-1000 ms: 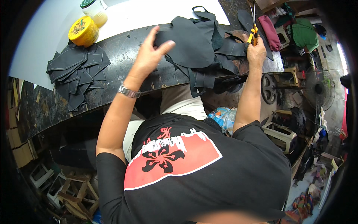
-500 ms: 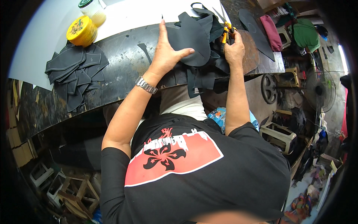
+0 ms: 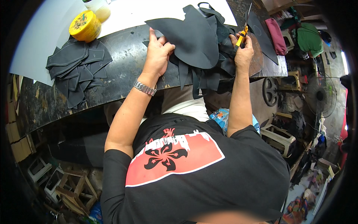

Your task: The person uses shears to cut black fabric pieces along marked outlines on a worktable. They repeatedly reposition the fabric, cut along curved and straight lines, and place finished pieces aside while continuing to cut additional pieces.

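Note:
My left hand (image 3: 159, 56), with a metal watch on its wrist, has its fingers curled at the left edge of a dark sheet piece (image 3: 192, 39). Its index finger reaches up under the pointed corner. The piece looks like leather or a similar sheet and is raised over a heap of dark scraps (image 3: 207, 76), some hanging past the table edge. In my right hand (image 3: 244, 50) is a pair of scissors (image 3: 242, 36) with yellow and black handles, blades together and pointing away, to the right of the piece.
Cut dark pieces with pale outlines (image 3: 76, 67) are stacked on the worn black table (image 3: 123, 67) at left. A yellow tub (image 3: 85, 26) and a jar (image 3: 99, 9) stand behind them. A dark panel (image 3: 263, 37) and a maroon roll (image 3: 276, 36) lie at right. A fan (image 3: 320, 95) stands farther right.
My left hand has gone from spread fingers to curled ones at the sheet's edge. The sheet has spread out leftward. The scissors' blades have closed and moved slightly right.

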The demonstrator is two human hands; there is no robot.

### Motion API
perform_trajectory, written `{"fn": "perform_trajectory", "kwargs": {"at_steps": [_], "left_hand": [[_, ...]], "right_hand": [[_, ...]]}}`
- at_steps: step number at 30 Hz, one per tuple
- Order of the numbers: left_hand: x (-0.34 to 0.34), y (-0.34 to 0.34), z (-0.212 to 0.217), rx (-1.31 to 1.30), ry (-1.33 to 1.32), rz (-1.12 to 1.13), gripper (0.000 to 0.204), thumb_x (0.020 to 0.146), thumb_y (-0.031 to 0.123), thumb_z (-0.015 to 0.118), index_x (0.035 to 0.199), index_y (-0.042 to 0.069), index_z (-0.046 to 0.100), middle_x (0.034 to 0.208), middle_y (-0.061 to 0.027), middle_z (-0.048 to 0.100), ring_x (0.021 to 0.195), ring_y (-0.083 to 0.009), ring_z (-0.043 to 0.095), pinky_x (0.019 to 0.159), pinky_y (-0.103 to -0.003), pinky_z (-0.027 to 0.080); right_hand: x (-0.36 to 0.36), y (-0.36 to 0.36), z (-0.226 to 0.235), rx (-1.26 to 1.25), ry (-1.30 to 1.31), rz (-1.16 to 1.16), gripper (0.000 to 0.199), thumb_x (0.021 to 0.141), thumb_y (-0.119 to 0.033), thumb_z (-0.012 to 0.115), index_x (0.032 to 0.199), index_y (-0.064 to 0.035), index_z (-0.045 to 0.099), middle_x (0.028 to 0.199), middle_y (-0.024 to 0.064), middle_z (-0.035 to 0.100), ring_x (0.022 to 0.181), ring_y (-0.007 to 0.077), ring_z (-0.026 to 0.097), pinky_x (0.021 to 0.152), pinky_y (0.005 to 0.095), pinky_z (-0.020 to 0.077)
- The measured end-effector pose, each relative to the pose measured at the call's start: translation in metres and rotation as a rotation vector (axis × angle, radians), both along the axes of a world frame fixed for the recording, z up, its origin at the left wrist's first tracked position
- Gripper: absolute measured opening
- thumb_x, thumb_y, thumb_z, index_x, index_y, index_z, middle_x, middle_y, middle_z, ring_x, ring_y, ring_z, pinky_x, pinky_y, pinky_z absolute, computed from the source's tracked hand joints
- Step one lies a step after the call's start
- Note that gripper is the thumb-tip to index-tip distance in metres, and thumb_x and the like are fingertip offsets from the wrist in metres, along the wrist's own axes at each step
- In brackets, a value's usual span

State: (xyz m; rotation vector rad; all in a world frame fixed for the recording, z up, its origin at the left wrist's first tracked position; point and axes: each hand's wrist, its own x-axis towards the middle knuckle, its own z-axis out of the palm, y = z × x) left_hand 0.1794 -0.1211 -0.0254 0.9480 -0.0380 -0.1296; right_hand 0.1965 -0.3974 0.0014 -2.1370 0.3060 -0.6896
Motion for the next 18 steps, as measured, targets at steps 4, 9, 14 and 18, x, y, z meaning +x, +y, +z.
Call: {"fn": "perform_trajectory", "kwargs": {"at_steps": [4, 9, 14, 18], "left_hand": [[-0.006, 0.007, -0.003, -0.255, 0.099, -0.019, 0.036, 0.087, -0.006, 0.053, 0.121, 0.007, 0.051, 0.103, -0.0013, 0.062, 0.082, -0.008, 0.059, 0.072, -0.023, 0.049], [-0.01, 0.011, 0.002, -0.277, 0.177, -0.046, 0.013, 0.092, 0.001, 0.054, 0.102, 0.007, 0.061, 0.092, 0.0009, 0.063, 0.079, -0.0083, 0.06, 0.071, -0.023, 0.05], [-0.011, 0.007, 0.006, -0.295, 0.191, -0.038, 0.014, 0.094, 0.002, 0.053, 0.105, 0.005, 0.061, 0.097, -0.0009, 0.064, 0.085, -0.0098, 0.062, 0.079, -0.026, 0.053], [-0.011, 0.01, 0.006, -0.339, 0.143, -0.083, 0.015, 0.094, 0.001, 0.053, 0.106, 0.004, 0.061, 0.099, -0.0018, 0.064, 0.087, -0.0105, 0.063, 0.082, -0.027, 0.054]], "right_hand": [[-0.001, -0.002, -0.001, -0.017, 0.041, 0.013, 0.068, 0.073, -0.045, 0.082, 0.119, 0.0005, 0.059, 0.106, 0.0138, 0.067, 0.104, 0.024, 0.062, 0.093, 0.0338, 0.0462], [0.0, -0.003, -0.002, 0.018, 0.013, 0.035, 0.07, 0.073, -0.046, 0.082, 0.119, 0.0019, 0.059, 0.105, 0.0138, 0.067, 0.101, 0.0226, 0.062, 0.092, 0.0324, 0.0465], [0.0, -0.002, -0.002, 0.024, 0.003, 0.036, 0.073, 0.072, -0.046, 0.083, 0.119, 0.0029, 0.058, 0.104, 0.0132, 0.067, 0.101, 0.0218, 0.062, 0.092, 0.0323, 0.0464], [-0.002, 0.0, 0.001, 0.015, 0.006, 0.043, 0.073, 0.072, -0.046, 0.083, 0.119, 0.0029, 0.058, 0.104, 0.0128, 0.067, 0.1, 0.0214, 0.062, 0.091, 0.0327, 0.0468]]}}
